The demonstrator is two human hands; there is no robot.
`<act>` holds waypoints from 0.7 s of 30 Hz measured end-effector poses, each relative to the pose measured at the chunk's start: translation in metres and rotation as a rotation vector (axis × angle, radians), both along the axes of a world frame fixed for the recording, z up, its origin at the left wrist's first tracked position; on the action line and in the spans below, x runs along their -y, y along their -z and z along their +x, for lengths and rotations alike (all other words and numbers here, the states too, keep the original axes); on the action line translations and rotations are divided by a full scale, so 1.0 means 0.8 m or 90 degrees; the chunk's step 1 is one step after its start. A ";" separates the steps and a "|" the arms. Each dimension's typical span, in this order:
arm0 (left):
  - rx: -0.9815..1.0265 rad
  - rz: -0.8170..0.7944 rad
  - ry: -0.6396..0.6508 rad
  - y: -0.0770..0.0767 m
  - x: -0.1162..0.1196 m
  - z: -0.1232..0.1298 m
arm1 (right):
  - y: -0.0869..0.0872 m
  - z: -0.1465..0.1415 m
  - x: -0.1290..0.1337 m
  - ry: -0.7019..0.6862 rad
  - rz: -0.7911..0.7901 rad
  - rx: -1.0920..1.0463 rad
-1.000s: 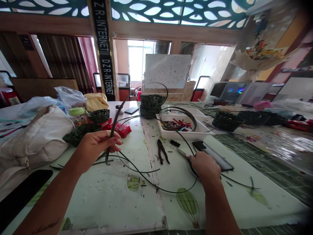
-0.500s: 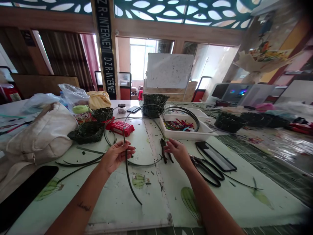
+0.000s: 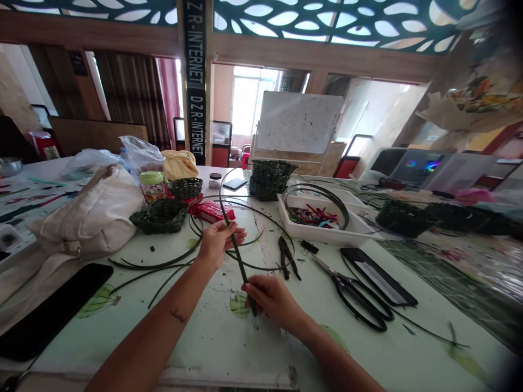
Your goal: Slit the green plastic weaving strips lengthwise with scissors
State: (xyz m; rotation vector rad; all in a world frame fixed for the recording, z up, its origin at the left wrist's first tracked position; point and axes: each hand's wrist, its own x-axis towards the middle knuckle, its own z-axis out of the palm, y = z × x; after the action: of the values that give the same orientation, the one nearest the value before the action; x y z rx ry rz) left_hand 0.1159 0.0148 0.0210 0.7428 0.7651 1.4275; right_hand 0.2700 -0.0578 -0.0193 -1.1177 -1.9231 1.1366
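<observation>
A long dark green weaving strip runs between my two hands, its upper part curving away over the table. My left hand pinches it partway along between thumb and fingers. Closer to me, my right hand grips it near its lower end, and a short tip shows below the fingers. Dark pliers lie just beyond my right hand. To the right rest large black-handled scissors and a small black clip. More loose strips curve over the table left of my left hand.
Dark woven baskets stand at the left, with another stack at the back. A white tray holds colourful bits and a coiled strip. Around them are a red packet, a cloth bag and a black phone-like slab.
My right hand has come from beside the pliers, down and left, and taken hold of the strip's lower end. The strip now slants straight between both hands. The view has shifted left.
</observation>
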 end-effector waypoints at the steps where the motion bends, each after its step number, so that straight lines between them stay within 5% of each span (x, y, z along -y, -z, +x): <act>1: -0.003 0.009 -0.006 -0.001 -0.001 0.007 | 0.000 0.001 0.000 0.002 -0.027 -0.014; 4: -0.026 0.040 0.027 0.000 0.003 0.019 | 0.000 0.008 -0.003 0.014 -0.092 -0.055; 10: -0.171 0.055 0.271 0.022 0.040 0.004 | 0.001 0.019 -0.006 0.013 -0.128 -0.102; 16: -0.261 0.073 0.161 0.032 0.056 -0.011 | 0.003 0.009 0.000 -0.011 -0.103 -0.031; 21: -0.320 0.111 0.114 0.035 0.057 -0.019 | -0.001 0.007 0.004 0.045 0.018 0.143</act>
State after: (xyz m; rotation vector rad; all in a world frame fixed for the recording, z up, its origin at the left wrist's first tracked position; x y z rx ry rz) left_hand 0.1004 -0.0306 -0.0070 1.3013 0.9355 1.1638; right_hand 0.2759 -0.0608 -0.0187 -1.3346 -2.0441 0.9770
